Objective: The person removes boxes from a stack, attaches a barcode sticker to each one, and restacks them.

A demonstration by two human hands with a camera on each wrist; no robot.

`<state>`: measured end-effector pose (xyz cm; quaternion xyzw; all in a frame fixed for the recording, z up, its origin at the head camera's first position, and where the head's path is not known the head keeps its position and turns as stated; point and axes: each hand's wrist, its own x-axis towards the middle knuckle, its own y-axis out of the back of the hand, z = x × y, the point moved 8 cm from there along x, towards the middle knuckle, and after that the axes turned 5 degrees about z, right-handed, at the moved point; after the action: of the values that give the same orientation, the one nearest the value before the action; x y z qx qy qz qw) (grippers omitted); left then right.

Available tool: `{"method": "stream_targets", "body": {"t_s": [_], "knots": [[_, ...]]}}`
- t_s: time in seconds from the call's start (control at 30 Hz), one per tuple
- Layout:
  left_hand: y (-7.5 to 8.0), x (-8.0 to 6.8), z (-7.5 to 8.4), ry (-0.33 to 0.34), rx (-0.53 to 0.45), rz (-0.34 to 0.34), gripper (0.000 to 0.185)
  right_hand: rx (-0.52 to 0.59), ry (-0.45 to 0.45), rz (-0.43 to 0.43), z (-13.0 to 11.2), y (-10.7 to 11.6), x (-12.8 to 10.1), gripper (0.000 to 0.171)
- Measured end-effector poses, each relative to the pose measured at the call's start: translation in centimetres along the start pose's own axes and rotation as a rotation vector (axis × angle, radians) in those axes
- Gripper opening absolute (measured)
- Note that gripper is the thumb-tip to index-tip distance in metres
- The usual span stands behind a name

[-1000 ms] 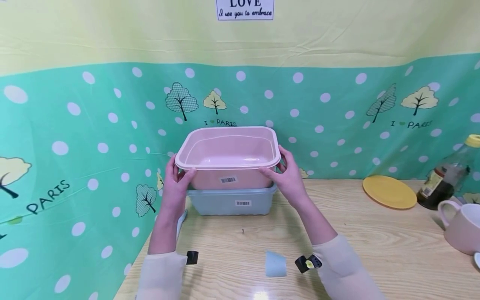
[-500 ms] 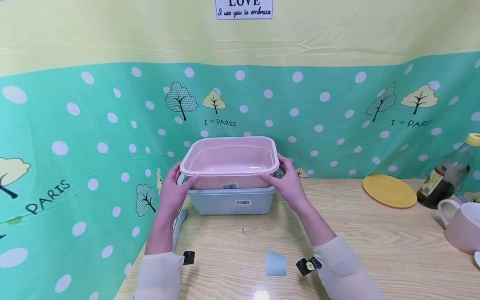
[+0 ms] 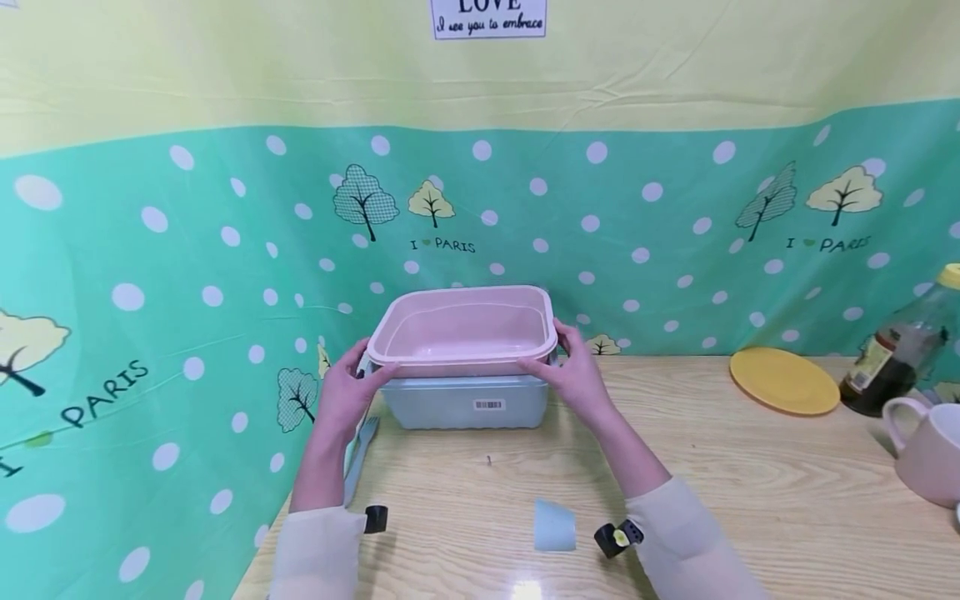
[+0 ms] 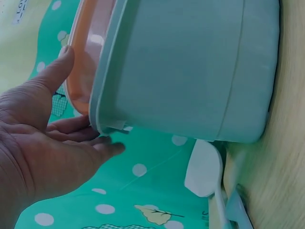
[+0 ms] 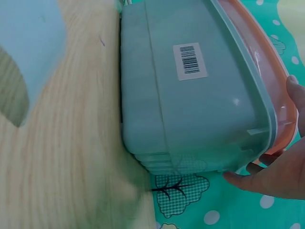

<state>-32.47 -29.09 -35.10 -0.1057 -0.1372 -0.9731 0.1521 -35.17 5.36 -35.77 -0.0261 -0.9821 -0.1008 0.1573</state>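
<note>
A pink plastic basin sits mostly sunk inside a light blue basin, its rim a little above the blue one. My left hand holds the pink rim's left front corner, thumb on the front. At the right front corner, my right hand grips the same rim, thumb in front and fingers round the side. Both wrist views show fingers beside the blue basin's edge; on the right, the blue wall carries a barcode label. The pink basin's lower part is hidden within the blue one.
A blue fork lies by the left cloth wall, with a pale spatula behind it. A light blue cup lies in front. To the right are a yellow plate, a dark sauce bottle and a pink mug.
Both hands have lowered the pink basin into the blue one. Its barcode label has dropped out of sight behind the blue rim. The blue basin stays in place.
</note>
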Motion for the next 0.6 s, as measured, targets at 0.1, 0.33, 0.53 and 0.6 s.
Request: {"method": "stream_targets", "body": {"t_s": [0.1,0.33,0.53,0.6], "knots": [[-0.1,-0.1,-0.4,0.015,0.003,-0.019,0.080,-0.007,-0.012,-0.009,0.5,-0.1,-0.2,0.102],[-0.3,0.0,-1.0,0.057,0.034,-0.051,0.083,-0.048,-0.017,-0.028,1.2,-0.1,-0.6,0.107],[-0.5,-0.1,-1.1,0.069,0.049,-0.089,0.082,-0.056,-0.003,-0.040,1.4,-0.3,-0.6,0.106],[-0.5,-0.1,-1.0,0.067,0.046,-0.098,0.082,-0.054,-0.012,-0.044,1.7,-0.2,-0.7,0.105]]}}
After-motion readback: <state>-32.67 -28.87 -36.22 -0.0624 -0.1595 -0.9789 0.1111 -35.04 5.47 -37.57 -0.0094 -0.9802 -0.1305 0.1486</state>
